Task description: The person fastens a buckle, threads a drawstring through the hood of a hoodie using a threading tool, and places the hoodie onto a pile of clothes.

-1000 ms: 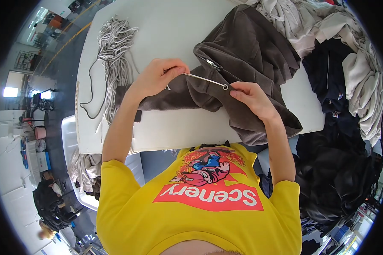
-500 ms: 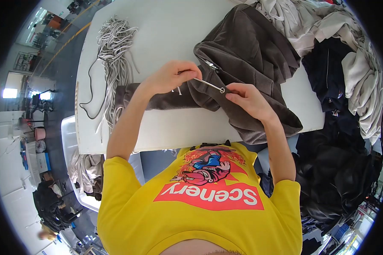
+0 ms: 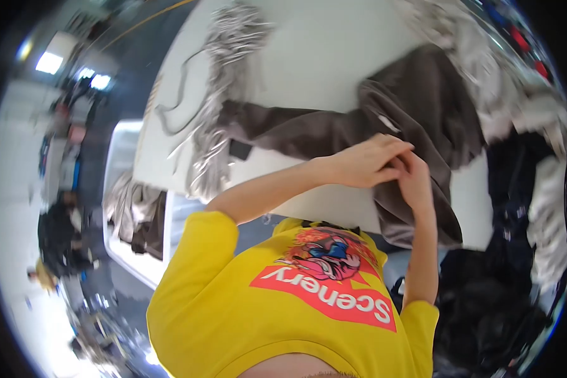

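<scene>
A dark brown, soft garment lies on the white table, one long sleeve stretched leftward. My left hand reaches across the garment with its fingers bent over my right fingertips; what it holds is hidden and blurred. Close against it, my right hand is closed at the garment's edge. Just above the hands, a small pale spot shows on the cloth. A bundle of light grey cords lies past the sleeve's end, one strand looping left.
Pale garments and dark navy ones are piled along the right side, with black clothes below. A white bin holding clothes stands left of the table. A person in dark clothing is far left.
The view has shifted, and the scene is blurred. My left hand has moved right to meet my right hand. The thin metal rod and the metal eyelet seen before are now hidden.
</scene>
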Tool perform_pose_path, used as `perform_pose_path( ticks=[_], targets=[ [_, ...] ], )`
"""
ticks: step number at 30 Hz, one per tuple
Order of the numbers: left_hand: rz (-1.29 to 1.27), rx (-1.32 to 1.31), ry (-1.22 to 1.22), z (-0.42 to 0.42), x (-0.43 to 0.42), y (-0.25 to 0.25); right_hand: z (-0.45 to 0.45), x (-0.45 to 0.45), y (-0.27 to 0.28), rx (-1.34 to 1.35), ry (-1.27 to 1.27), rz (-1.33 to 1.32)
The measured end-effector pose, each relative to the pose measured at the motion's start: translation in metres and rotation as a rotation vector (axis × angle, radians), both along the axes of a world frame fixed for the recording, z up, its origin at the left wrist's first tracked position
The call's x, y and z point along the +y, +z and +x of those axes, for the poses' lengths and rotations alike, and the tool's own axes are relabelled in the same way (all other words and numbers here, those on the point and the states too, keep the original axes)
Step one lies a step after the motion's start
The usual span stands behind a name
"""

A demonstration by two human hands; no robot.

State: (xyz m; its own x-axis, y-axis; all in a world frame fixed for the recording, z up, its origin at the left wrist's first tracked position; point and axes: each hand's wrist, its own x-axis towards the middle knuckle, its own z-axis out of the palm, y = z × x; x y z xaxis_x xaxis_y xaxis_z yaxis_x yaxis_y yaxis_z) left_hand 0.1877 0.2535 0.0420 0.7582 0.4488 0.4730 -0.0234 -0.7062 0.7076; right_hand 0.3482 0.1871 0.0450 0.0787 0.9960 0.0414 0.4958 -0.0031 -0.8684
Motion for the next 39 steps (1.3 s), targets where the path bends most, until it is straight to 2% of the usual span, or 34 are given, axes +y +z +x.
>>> perform_pose_path(
  ticks=[1, 3, 4, 5, 6, 7, 8, 9, 11, 13, 15, 16, 17, 18, 19, 21, 22, 24, 26, 28, 30, 32, 34, 35, 36, 38, 39],
  targets=[
    [0.007, 0.018, 0.07, -0.016, 0.008, 0.004, -0.001, 0.0, 0.007, -0.054, -0.01, -0.022],
    [-0.192, 0.262, 0.027, -0.048, 0.034, 0.02, 0.001, -0.004, 0.005, -0.159, -0.078, -0.018],
    [-0.275, 0.265, 0.11, -0.071, 0.049, 0.028, 0.003, -0.009, 0.0, -0.205, -0.14, 0.007],
    [-0.212, 0.248, 0.262, -0.092, 0.065, 0.021, -0.006, -0.017, 0.01, -0.182, -0.202, 0.072],
    [-0.343, 0.158, 0.358, -0.118, 0.087, 0.01, -0.012, -0.025, 0.024, -0.159, -0.272, 0.135],
    [-0.519, -0.029, 0.287, -0.151, 0.112, -0.002, -0.01, -0.033, 0.033, -0.174, -0.283, 0.171],
    [-0.513, 0.06, 0.494, -0.177, 0.124, 0.008, -0.008, -0.041, 0.038, -0.188, -0.304, 0.206],
    [-0.361, 0.139, 0.706, -0.204, 0.141, 0.001, -0.005, -0.046, 0.038, -0.126, -0.34, 0.244],
    [-0.195, 0.183, 0.986, -0.254, 0.179, -0.035, -0.003, -0.053, 0.042, -0.107, -0.33, 0.205],
    [-0.028, 0.467, 1.198, -0.295, 0.205, -0.069, -0.013, -0.053, 0.043, -0.038, -0.341, 0.174],
    [-0.184, 0.704, 1.42, -0.318, 0.22, -0.109, -0.023, -0.054, 0.048, -0.091, -0.275, 0.157],
    [-0.176, 0.693, 1.411, -0.327, 0.222, -0.111, -0.03, -0.055, 0.05, -0.142, -0.2, 0.132],
    [-0.285, 0.644, 1.375, -0.336, 0.222, -0.113, -0.037, -0.054, 0.056, -0.153, -0.149, 0.152],
    [-0.394, 0.596, 1.335, -0.34, 0.222, -0.112, -0.042, -0.054, 0.058, -0.159, -0.163, 0.158],
    [-0.388, 0.59, 1.32, -0.339, 0.222, -0.105, -0.046, -0.053, 0.058, -0.141, -0.158, 0.156],
    [-0.198, 0.666, 1.261, -0.338, 0.218, -0.089, -0.054, -0.054, 0.06, -0.127, -0.157, 0.148],
    [-0.198, 0.662, 1.257, -0.334, 0.212, -0.075, -0.057, -0.052, 0.063, -0.124, -0.14, 0.161],
    [0.032, 0.576, 1.184, -0.323, 0.199, -0.037, -0.062, -0.046, 0.066, -0.123, -0.125, 0.181],
    [-0.272, 0.301, 0.839, -0.303, 0.166, 0.028, -0.069, -0.037, 0.069, -0.131, -0.036, 0.276],
    [-0.351, 0.339, 0.604, -0.273, 0.119, 0.076, -0.092, -0.02, 0.083, -0.116, 0.044, 0.452],
    [-0.039, 0.317, 0.259, -0.245, 0.066, 0.108, -0.124, -0.002, 0.099, -0.12, 0.212, 0.585],
    [0.002, 0.34, 0.014, -0.226, 0.029, 0.139, -0.157, 0.006, 0.114, -0.028, 0.381, 0.582],
    [0.073, 0.292, -0.002, -0.223, 0.017, 0.154, -0.181, 0.006, 0.114, 0.208, 0.493, 0.342],
    [0.139, 0.246, -0.026, -0.224, 0.013, 0.158, -0.194, 0.005, 0.104, 0.411, 0.413, 0.291],
    [0.148, 0.245, -0.032, -0.226, 0.011, 0.161, -0.191, 0.005, 0.105, 0.408, 0.409, 0.301],
    [0.032, 0.164, 0.043, -0.236, 0.009, 0.165, -0.182, 0.002, 0.108, 0.752, 0.618, -0.181],
    [0.036, 0.164, 0.022, -0.24, 0.008, 0.165, -0.18, -0.005, 0.104, 0.866, 0.581, -0.214]
  ],
)
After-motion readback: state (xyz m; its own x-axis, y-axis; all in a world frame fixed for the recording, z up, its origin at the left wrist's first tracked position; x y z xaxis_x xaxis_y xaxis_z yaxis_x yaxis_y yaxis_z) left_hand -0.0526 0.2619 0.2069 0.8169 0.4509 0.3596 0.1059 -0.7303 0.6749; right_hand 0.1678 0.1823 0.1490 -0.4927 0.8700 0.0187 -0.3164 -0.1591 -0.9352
